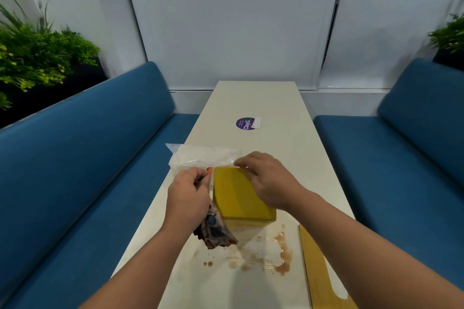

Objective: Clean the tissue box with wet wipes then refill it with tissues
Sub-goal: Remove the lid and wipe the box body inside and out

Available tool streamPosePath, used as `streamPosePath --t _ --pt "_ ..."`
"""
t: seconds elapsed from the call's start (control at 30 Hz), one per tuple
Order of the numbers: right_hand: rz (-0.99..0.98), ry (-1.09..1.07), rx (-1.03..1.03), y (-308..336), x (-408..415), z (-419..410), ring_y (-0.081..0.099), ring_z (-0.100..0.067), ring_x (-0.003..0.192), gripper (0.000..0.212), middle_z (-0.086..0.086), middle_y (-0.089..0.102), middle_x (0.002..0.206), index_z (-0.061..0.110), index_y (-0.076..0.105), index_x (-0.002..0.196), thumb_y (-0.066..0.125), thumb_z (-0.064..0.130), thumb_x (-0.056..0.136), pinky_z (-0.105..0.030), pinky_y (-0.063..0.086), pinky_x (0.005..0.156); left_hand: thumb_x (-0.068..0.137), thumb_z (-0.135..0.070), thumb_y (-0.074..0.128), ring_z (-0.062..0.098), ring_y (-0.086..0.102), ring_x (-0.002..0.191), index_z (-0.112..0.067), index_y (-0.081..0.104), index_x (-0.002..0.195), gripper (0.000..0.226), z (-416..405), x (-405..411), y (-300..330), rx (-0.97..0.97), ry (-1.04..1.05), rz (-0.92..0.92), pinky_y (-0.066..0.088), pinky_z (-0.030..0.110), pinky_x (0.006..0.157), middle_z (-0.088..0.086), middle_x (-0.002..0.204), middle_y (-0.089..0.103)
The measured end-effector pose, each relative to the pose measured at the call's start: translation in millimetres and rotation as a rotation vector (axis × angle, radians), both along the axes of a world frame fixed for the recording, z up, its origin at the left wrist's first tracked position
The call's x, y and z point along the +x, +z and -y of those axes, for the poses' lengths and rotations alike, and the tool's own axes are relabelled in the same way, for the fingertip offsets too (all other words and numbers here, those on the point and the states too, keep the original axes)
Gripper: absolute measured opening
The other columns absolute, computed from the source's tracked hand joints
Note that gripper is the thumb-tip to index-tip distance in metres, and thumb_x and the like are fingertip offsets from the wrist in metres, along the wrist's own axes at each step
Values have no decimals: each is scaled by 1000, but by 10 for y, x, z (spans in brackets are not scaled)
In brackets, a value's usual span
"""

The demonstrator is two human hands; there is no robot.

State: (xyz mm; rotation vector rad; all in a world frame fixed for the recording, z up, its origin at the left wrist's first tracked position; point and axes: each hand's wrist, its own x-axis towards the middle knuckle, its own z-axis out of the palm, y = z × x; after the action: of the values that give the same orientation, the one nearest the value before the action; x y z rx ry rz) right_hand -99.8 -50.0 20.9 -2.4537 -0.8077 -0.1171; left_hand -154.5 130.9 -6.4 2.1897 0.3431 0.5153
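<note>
A yellow wooden tissue box (238, 198) stands on the white table (276, 108), its solid face up. Its yellow lid (319, 266) with a slot lies flat at the right front. A clear plastic pack of white tissues (200, 158) lies just beyond the box. My left hand (188, 190) pinches the pack's near edge by an orange tab, with a patterned wet-wipes packet (216, 231) under the wrist. My right hand (266, 178) reaches over the box and pinches the pack's thin edge at the box's far corner.
Brown liquid stains and a crumpled clear film (266, 251) lie on the table in front of the box. A purple round sticker (244, 123) sits farther along. Blue benches (88, 158) flank both sides, with plants (37, 57) behind them.
</note>
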Motion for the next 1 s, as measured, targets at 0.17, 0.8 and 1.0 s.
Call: streamPosePath --t 0.17,0.8,1.0 --pt "214 74 -500 71 -244 -194 34 -25 128 100 -2 36 144 18 21 151 66 60 72 -43 26 110 93 -25 58 0 56 85 -27 67 94 10 74 27 -43 -58 -32 19 38 9 65 -9 95 62" --pt "-406 -57 327 -663 -3 870 47 -9 124 115 13 47 132 44 31 135 95 16 44 -20 46 94 94 -25 60 24 63 75 -13 64 92 13 -528 218 -607 -669 185 -230 53 35 65 12 95 66" --pt "-537 -93 431 -1108 -108 970 43 -3 132 116 12 48 136 35 32 138 93 0 46 -22 41 107 98 -14 52 34 68 83 -6 62 103 14 -328 58 -698 -887 21 -323 57 46 76 19 95 71"
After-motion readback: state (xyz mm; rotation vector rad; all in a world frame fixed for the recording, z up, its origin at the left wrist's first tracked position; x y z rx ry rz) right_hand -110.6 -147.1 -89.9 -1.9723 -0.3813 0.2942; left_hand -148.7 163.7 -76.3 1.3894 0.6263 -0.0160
